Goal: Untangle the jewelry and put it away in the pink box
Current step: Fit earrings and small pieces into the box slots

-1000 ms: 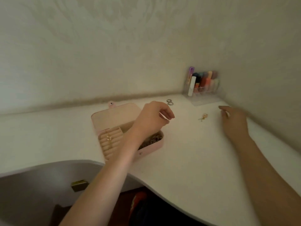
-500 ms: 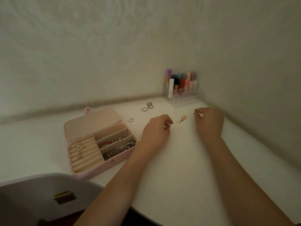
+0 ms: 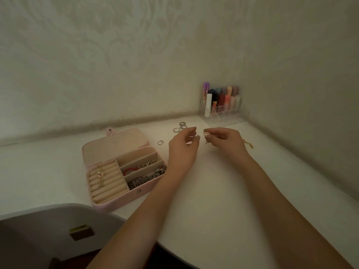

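White desk (image 3: 223,191), loose rings (image 3: 179,127), clear lipstick organizer (image 3: 223,105), open pink box (image 3: 124,167)

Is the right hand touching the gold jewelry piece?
Touching. The head view shows the right hand pinching the gold jewelry piece at its fingertips; the left hand sits just short of it.

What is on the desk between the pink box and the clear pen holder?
Loose rings lie between the pink box and the holder, seen from the head camera.

Dim, warm, even lighting; source not visible. Soft focus throughout; wide-angle bending at edges; shadows faint, possibly diffuse.
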`<state>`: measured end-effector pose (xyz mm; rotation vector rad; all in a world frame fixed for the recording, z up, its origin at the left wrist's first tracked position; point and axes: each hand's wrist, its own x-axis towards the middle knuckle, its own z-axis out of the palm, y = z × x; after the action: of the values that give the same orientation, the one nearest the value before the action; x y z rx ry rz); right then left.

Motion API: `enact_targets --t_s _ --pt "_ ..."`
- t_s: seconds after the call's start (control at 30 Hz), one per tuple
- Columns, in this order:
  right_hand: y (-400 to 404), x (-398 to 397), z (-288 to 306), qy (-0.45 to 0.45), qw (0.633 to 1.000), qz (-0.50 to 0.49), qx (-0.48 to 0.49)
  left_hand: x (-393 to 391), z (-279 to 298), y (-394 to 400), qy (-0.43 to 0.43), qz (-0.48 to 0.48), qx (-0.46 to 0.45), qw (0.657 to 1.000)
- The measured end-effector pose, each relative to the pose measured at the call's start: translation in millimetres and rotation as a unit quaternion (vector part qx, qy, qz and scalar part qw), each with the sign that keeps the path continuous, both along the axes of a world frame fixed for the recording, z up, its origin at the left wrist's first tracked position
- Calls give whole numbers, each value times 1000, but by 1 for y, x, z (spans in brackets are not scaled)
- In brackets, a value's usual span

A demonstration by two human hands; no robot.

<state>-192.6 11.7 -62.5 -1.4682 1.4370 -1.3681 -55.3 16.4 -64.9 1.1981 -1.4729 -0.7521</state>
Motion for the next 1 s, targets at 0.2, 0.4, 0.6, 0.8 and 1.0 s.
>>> enact_targets --t_s 0.2,0.4,0.6,0.8,1.0 --pt "13 10 12 -48 996 76 -8 3 6 0 176 -1 55 983" --pt "16 9 18 -49 997 62 -21 5 12 8 204 -32 66 976" --pt "23 11 31 -15 997 51 -58 12 21 16 144 -17 44 988" --pt "35 36 39 35 990 94 -103 55 42 26 138 -74 131 979" --pt "47 75 32 149 967 108 -174 127 63 37 -91 -132 122 980"
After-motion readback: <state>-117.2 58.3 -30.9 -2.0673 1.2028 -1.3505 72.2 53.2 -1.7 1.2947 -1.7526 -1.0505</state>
